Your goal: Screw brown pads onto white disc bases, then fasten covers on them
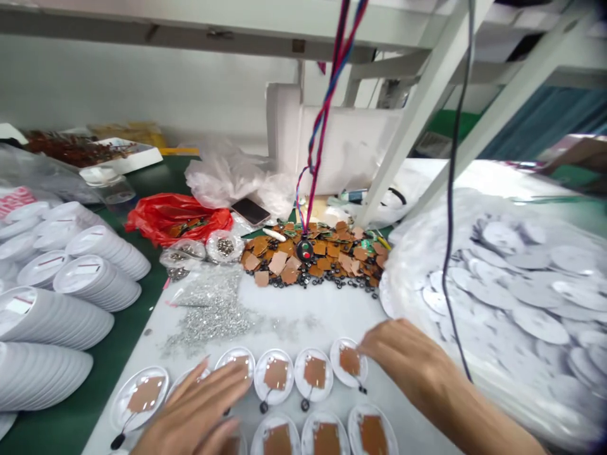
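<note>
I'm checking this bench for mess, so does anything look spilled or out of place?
Yes. The tiny silver screws lie spilled in a loose heap on the white work board, thinning out toward the row of white round discs by the left hand and right hand. The heap of brown square circuit boards is loose too.

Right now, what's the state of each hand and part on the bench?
left hand, open, flat over discs
right hand, fingertips at a board, grip unclear
discs, each loaded with brown board
board pile, loose heap
screws, spilled loose
disc stacks, tipped sideways
</note>
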Demonstrator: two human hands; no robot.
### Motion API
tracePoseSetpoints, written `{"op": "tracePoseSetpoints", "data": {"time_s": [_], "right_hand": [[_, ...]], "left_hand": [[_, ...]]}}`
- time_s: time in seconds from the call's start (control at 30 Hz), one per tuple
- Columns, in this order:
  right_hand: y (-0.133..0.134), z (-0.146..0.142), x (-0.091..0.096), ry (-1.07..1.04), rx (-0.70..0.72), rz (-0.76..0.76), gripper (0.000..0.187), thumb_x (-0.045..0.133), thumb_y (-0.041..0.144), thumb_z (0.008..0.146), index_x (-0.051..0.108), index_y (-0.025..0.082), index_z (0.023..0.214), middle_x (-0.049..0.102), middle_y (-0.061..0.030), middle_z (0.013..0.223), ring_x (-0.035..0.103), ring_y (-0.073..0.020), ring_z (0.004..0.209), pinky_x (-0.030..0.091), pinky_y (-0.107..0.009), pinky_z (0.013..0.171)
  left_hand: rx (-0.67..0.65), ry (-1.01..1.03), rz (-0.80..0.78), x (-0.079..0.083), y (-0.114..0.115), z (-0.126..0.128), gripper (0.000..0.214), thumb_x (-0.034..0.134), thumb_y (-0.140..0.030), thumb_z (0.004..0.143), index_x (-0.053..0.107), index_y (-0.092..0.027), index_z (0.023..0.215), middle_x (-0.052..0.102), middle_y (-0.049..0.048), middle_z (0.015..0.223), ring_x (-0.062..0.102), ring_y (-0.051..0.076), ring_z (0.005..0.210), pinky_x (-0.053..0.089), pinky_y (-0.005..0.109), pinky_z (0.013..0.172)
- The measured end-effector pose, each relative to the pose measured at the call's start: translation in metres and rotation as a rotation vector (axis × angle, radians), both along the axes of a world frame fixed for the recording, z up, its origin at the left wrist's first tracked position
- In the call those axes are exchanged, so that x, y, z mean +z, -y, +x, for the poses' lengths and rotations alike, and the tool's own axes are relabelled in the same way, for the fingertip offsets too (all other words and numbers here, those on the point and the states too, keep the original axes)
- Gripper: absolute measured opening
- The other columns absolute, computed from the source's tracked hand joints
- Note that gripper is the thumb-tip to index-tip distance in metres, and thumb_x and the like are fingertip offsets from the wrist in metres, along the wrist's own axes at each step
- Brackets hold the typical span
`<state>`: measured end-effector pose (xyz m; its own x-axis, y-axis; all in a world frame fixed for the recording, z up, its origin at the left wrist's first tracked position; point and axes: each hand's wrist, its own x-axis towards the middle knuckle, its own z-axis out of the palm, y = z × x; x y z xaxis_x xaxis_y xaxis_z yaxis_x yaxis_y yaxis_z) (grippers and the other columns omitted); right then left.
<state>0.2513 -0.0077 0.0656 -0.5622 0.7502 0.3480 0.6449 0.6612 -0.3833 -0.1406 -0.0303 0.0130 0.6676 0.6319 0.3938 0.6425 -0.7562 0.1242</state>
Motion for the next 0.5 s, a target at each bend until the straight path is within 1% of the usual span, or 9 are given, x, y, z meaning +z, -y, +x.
{"op": "tracePoseSetpoints", "data": {"time_s": [0.07, 0.1, 0.17, 0.2, 0.23, 0.3, 0.37, 0.43, 0.5], "right_hand": [[0.016, 0.015, -0.015, 0.115, 0.095, 0.031, 0.027, 0.04, 0.01, 0.105, 0.065, 0.022, 0.107, 0.071, -0.0063, 0.092, 0.063, -0.0215, 0.078, 0.044, -0.037, 0.071], [0.019, 0.02, -0.023, 0.165, 0.118, 0.054, 0.028, 0.038, 0.01, 0.105, 0.064, 0.02, 0.108, 0.07, -0.0066, 0.092, 0.062, -0.0215, 0.078, 0.044, -0.037, 0.07], [0.019, 0.024, -0.037, 0.236, 0.159, 0.099, 0.026, 0.038, 0.012, 0.107, 0.063, 0.02, 0.108, 0.069, -0.0062, 0.091, 0.06, -0.0209, 0.077, 0.042, -0.036, 0.069], [0.018, 0.024, -0.043, 0.259, 0.181, 0.111, 0.024, 0.039, 0.013, 0.107, 0.063, 0.02, 0.108, 0.069, -0.0057, 0.092, 0.059, -0.0203, 0.076, 0.042, -0.036, 0.069], [0.016, 0.024, -0.048, 0.268, 0.203, 0.119, 0.022, 0.041, 0.014, 0.107, 0.062, 0.02, 0.106, 0.069, -0.0052, 0.093, 0.058, -0.0196, 0.076, 0.042, -0.035, 0.069], [0.012, 0.022, -0.054, 0.263, 0.243, 0.114, 0.021, 0.043, 0.015, 0.107, 0.062, 0.02, 0.1, 0.069, -0.0046, 0.096, 0.058, -0.0184, 0.077, 0.042, -0.034, 0.07], [0.009, 0.021, -0.058, 0.199, 0.246, 0.099, 0.024, 0.042, 0.016, 0.108, 0.062, 0.02, 0.095, 0.071, -0.0043, 0.097, 0.059, -0.0173, 0.076, 0.042, -0.034, 0.069], [0.007, 0.018, -0.061, 0.093, 0.189, 0.077, 0.023, 0.043, 0.017, 0.108, 0.063, 0.021, 0.096, 0.073, -0.0031, 0.096, 0.062, -0.0163, 0.076, 0.043, -0.032, 0.069], [0.005, 0.012, -0.064, 0.014, 0.098, 0.052, 0.018, 0.048, 0.018, 0.106, 0.065, 0.021, 0.101, 0.075, -0.0025, 0.094, 0.065, -0.0162, 0.078, 0.046, -0.031, 0.071]], "left_hand": [[-0.092, 0.022, -0.128, 0.012, -0.015, 0.043, 0.049, 0.059, -0.029, 0.103, 0.05, -0.026, 0.151, 0.07, 0.0035, 0.136, 0.069, 0.022, 0.124, 0.052, 0.039, 0.111], [-0.11, 0.036, -0.203, 0.015, -0.022, 0.066, 0.052, 0.061, -0.024, 0.101, 0.048, -0.024, 0.151, 0.069, 0.005, 0.137, 0.067, 0.023, 0.126, 0.05, 0.043, 0.114], [-0.115, 0.133, -0.308, 0.016, -0.034, 0.106, 0.059, 0.063, -0.014, 0.096, 0.046, -0.022, 0.151, 0.067, 0.0076, 0.14, 0.063, 0.025, 0.131, 0.042, 0.053, 0.119], [-0.111, 0.156, -0.359, 0.015, -0.039, 0.123, 0.063, 0.065, -0.011, 0.093, 0.044, -0.021, 0.152, 0.064, 0.009, 0.143, 0.06, 0.025, 0.134, 0.037, 0.057, 0.122], [-0.124, 0.169, -0.394, 0.012, -0.043, 0.137, 0.067, 0.068, -0.008, 0.09, 0.044, -0.021, 0.151, 0.064, 0.0095, 0.143, 0.059, 0.026, 0.133, 0.035, 0.058, 0.122], [-0.157, 0.152, -0.467, 0.006, -0.048, 0.156, 0.074, 0.072, -0.004, 0.084, 0.043, -0.019, 0.15, 0.064, 0.011, 0.139, 0.059, 0.027, 0.13, 0.034, 0.058, 0.121], [-0.16, 0.145, -0.51, 0.001, -0.051, 0.166, 0.077, 0.075, -0.001, 0.08, 0.044, -0.019, 0.149, 0.067, 0.0099, 0.131, 0.06, 0.027, 0.123, 0.034, 0.058, 0.12], [-0.132, 0.137, -0.536, -0.002, -0.054, 0.17, 0.076, 0.075, 0.0, 0.08, 0.046, -0.021, 0.147, 0.069, 0.0074, 0.123, 0.061, 0.027, 0.117, 0.032, 0.058, 0.119], [-0.109, 0.102, -0.562, -0.003, -0.055, 0.171, 0.071, 0.074, -0.001, 0.08, 0.049, -0.024, 0.143, 0.07, 0.0061, 0.119, 0.062, 0.026, 0.114, 0.031, 0.059, 0.118]]}}
